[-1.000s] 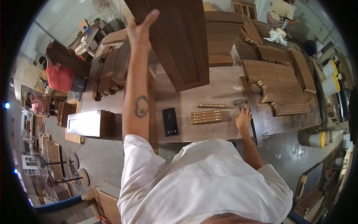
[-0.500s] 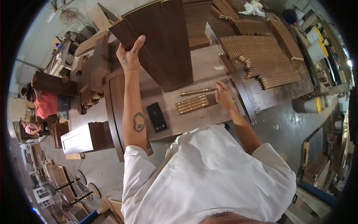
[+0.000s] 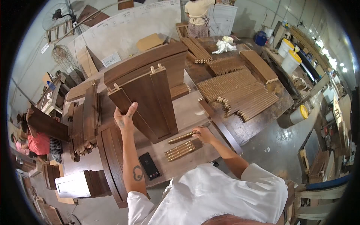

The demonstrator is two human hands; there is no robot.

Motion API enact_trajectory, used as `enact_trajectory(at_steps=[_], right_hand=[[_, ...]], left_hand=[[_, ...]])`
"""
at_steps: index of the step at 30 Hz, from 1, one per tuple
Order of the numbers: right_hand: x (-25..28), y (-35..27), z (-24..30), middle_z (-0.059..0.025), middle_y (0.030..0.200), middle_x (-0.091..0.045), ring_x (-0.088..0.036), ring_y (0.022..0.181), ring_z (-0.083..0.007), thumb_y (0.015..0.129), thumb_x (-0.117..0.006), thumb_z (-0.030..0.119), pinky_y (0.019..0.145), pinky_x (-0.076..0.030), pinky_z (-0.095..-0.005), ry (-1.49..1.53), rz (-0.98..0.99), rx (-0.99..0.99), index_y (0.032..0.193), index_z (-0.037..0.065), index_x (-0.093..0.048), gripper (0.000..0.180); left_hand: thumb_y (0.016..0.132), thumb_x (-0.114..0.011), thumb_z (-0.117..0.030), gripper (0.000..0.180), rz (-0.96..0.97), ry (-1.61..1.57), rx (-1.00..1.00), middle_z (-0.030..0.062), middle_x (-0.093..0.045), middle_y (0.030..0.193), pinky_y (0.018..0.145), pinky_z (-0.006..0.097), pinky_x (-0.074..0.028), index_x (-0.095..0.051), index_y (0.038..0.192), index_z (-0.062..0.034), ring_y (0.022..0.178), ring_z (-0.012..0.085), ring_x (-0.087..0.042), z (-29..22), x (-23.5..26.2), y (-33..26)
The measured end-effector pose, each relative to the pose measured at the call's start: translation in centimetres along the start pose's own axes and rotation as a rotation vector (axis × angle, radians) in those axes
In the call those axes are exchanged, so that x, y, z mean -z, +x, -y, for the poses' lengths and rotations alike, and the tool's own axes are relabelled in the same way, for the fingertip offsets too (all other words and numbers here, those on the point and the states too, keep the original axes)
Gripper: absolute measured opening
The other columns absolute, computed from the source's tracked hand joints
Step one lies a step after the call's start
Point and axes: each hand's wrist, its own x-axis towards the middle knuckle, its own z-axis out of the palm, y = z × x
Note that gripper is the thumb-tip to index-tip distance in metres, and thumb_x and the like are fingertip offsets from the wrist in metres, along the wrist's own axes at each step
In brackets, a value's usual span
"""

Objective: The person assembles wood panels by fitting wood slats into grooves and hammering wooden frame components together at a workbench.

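Observation:
My left hand (image 3: 125,117) grips a dark brown wooden panel (image 3: 148,103) by its left edge, thumb on the face and fingers hidden behind. The panel stands upright, tilted, its lower corner at the tabletop; light wooden pegs stick up from its top end. My right hand (image 3: 203,134) is closed on the right end of a slim turned wooden spindle (image 3: 180,138). Just nearer to me, several like spindles (image 3: 179,150) lie side by side on the table (image 3: 191,112). A black phone (image 3: 149,165) rests beside my left forearm.
Rows of spindles (image 3: 234,88) cover the right-hand table. A long dark rail (image 3: 221,127) lies between them and my right arm. Stacked panels (image 3: 110,161) and boards (image 3: 88,116) sit at left. Behind my panel stands a larger brown piece (image 3: 150,62). Other people work at far left and back.
The view has tipped up, showing more of the far side and the panel's pegged top. My right hand has closed around the spindle's end; my left keeps its hold on the panel.

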Motion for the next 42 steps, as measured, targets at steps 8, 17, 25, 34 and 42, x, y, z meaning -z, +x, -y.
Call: enact_trajectory(at_steps=[8,17,25,34,42], right_hand=[[22.7,2.0,17.6,-0.0041,0.097,-0.064,-0.061,0.093,-0.0187,0.089,-0.065,0.034,0.085,-0.050,-0.0350,0.440,-0.741,0.217,0.110,0.007,-0.060,0.034],[24.3,5.7,20.9,-0.0096,0.096,-0.062,-0.063,0.082,-0.0249,0.093,-0.060,0.033,0.080,-0.053,-0.0435,1.432,-0.256,0.974,0.117,0.006,-0.048,0.038],[27.0,3.1,32.5,-0.0108,0.088,-0.062,-0.063,0.072,-0.0216,0.096,-0.054,0.036,0.060,-0.054,-0.0352,1.130,-0.378,0.633,0.110,0.006,-0.052,0.033],[26.7,8.5,39.8,-0.0067,0.081,-0.060,-0.064,0.067,-0.0151,0.093,-0.057,0.040,0.058,-0.055,-0.0273,0.533,-0.124,0.958,0.120,0.004,-0.044,0.047],[25.3,9.9,39.2,-0.0072,0.080,-0.061,-0.063,0.063,-0.0152,0.092,-0.058,0.040,0.054,-0.052,-0.0275,0.547,-0.032,0.848,0.115,0.004,-0.049,0.044]], left_hand=[[0.074,-0.083,-0.017,0.034,0.100,0.119,0.074,0.0021,-0.065,0.088,0.075,0.024,-0.048,-0.064,0.095,0.0012,0.079,0.0107,-0.058,-4.6,-0.2,1.4],[0.076,-0.079,-0.008,0.033,0.033,-0.037,0.023,0.0057,-0.066,0.094,0.076,0.026,-0.052,-0.063,0.102,0.0044,0.084,0.0129,-0.062,-6.0,-2.0,1.9],[0.073,-0.083,-0.015,0.028,0.087,0.061,0.079,-0.0005,-0.064,0.083,0.071,0.022,-0.047,-0.066,0.090,0.0002,0.075,0.0076,-0.056,-6.6,-2.3,0.9],[0.074,-0.081,-0.006,0.022,0.149,0.010,0.036,0.0014,-0.068,0.085,0.071,0.021,-0.050,-0.068,0.091,0.0002,0.077,0.0070,-0.061,-6.6,-1.7,0.3],[0.073,-0.081,-0.005,0.026,0.147,0.007,0.035,0.0014,-0.068,0.088,0.073,0.022,-0.051,-0.066,0.094,0.0022,0.078,0.0067,-0.060,-6.8,-2.1,0.0]])
